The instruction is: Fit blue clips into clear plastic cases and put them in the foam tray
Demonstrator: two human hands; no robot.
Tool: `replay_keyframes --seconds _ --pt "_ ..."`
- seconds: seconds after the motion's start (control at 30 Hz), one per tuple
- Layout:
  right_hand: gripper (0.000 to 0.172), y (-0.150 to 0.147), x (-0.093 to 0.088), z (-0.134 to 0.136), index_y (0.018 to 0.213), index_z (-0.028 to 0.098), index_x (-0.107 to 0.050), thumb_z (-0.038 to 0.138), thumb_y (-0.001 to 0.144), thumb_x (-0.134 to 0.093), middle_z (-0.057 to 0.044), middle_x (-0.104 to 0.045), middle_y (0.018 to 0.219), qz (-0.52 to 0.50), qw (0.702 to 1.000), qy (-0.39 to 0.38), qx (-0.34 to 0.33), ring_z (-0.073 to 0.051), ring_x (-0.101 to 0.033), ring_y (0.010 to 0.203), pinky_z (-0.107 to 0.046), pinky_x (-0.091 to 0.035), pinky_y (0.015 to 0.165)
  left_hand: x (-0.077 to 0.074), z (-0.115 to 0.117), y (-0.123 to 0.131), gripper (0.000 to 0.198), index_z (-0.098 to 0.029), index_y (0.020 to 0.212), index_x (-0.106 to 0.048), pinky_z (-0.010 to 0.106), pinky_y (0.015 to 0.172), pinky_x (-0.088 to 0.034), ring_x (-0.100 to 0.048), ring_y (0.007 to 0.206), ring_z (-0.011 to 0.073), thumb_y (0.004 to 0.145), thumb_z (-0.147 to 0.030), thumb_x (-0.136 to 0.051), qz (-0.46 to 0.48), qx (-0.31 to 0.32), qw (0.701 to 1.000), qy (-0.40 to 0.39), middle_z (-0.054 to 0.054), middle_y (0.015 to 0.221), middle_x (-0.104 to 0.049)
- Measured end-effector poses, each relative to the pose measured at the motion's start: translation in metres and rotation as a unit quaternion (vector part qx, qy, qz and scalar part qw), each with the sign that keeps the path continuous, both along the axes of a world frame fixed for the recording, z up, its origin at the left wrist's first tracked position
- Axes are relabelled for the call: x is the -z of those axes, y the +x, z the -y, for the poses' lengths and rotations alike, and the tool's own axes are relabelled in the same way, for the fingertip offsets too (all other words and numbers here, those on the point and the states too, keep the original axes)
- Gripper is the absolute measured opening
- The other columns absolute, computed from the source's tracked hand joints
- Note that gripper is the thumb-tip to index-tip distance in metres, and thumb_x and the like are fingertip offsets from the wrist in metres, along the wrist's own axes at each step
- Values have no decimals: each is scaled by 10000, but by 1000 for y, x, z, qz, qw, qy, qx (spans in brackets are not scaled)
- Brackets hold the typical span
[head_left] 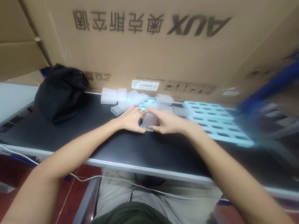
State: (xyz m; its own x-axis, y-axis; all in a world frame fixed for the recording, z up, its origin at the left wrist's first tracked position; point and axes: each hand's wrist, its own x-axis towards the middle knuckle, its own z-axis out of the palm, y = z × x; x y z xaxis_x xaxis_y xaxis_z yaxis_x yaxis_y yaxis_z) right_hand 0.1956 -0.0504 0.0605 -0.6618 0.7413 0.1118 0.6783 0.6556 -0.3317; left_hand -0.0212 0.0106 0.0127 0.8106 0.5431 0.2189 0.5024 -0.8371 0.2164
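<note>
A small translucent, whitish plastic case (150, 120) is between my two hands, just above the black table mat. My right hand (168, 120) curls its thumb and fingers around the case's right side. At the left side, my left hand (132, 120) bends its thumb and fingers against it, with a dark gap by the palm. A bit of light blue shows under the case, partly hidden by my fingers. Behind my hands lie several similar clear cases (131, 99), loosely heaped. To the right rests a light blue slotted tray (216, 122).
A large cardboard box (142, 51) with upside-down lettering stands along the table's back edge. On the left sits a black cloth bag (61, 92). A blue metal bar (279, 79) rises at the right. A white cable (119, 179) hangs along the front edge.
</note>
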Motion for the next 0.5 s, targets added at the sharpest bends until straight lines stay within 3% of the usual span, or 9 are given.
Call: replay_keyframes --seconds 0.13,0.27,0.33,0.4,0.5 --pt "518 0 4 -1 1336 246 -507 246 847 -679 -37 -730 877 8 1000 28 7 -229 -673 699 -356 -514 672 4 0 -2 422 -198 907 -735 584 1283 -164 -587 1255 337 785 -603 -737 23 13 1000 -1 92 1130 -743" --pt "479 11 2 -4 1312 240 -510 342 876 -680 -91 -726 1132 -91 995 36 10 -222 -699 809 -378 -555 756 2 -2 -4 325 -201 911 -683 573 1257 -250 -650 1125 287 787 -493 -752 114 -3 993 -21 54 1029 -734" --pt "580 22 -3 -11 1375 231 -462 400 871 -694 -123 -691 1262 -162 985 51 18 -245 -713 966 -392 -568 833 -3 -3 -7 302 -194 964 -643 521 1158 -403 -660 1038 250 810 -445 -711 233 -30 971 -52 42 1014 -712" --pt "707 34 -10 -25 1463 216 -393 387 849 -700 -141 -675 1312 -187 979 71 25 -264 -700 1093 -397 -566 884 -10 -3 -9 314 -193 1014 -590 436 1020 -501 -650 1000 224 836 -434 -682 361 -41 928 -77 46 1038 -685" --pt "609 41 -20 -60 1442 183 -450 276 863 -615 -139 -713 1256 -104 981 125 103 -256 -698 1121 -374 -556 902 -17 -3 -11 342 -202 1021 -521 355 898 -525 -625 934 186 866 -460 -682 474 -35 875 -94 37 1004 -640"
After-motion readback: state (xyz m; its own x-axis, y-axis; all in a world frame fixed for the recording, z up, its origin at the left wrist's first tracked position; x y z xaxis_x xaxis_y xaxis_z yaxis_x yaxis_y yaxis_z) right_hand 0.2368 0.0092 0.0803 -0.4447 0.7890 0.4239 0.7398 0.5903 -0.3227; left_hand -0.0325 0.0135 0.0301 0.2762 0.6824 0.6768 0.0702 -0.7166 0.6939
